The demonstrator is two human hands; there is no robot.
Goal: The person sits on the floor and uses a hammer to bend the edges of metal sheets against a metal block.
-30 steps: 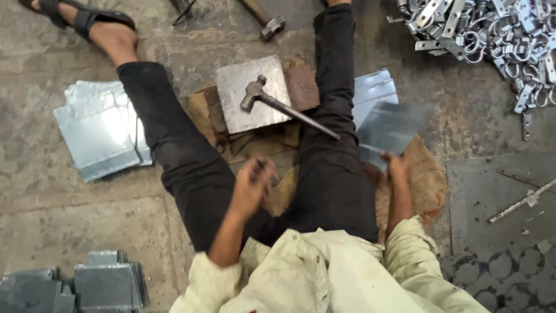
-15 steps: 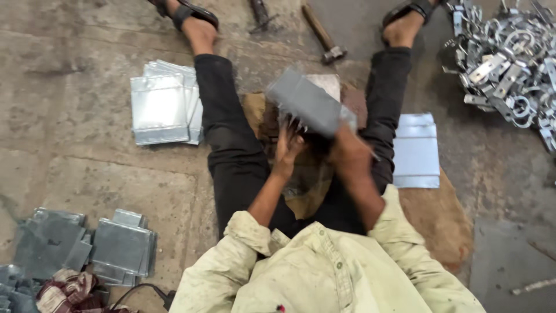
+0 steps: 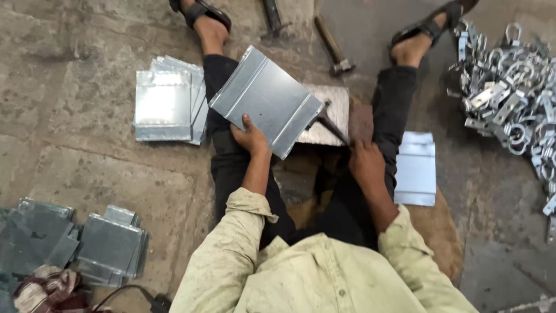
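left hand (image 3: 250,138): fingers grasp ribbed metal sheet (image 3: 266,99), raised upper centre of frame | right hand (image 3: 365,163): fingers clenched on hammer (image 3: 328,124) handle, centre right, head over steel block (image 3: 333,113) | sheet stack (image 3: 165,105) upper left on floor

No packages, labels, signs or screens anywhere in view.

A sheet stack (image 3: 165,105) lies on the floor (image 3: 69,168) left of my legs. Another sheet (image 3: 416,168) lies right. Clamps (image 3: 509,98) are piled far right.
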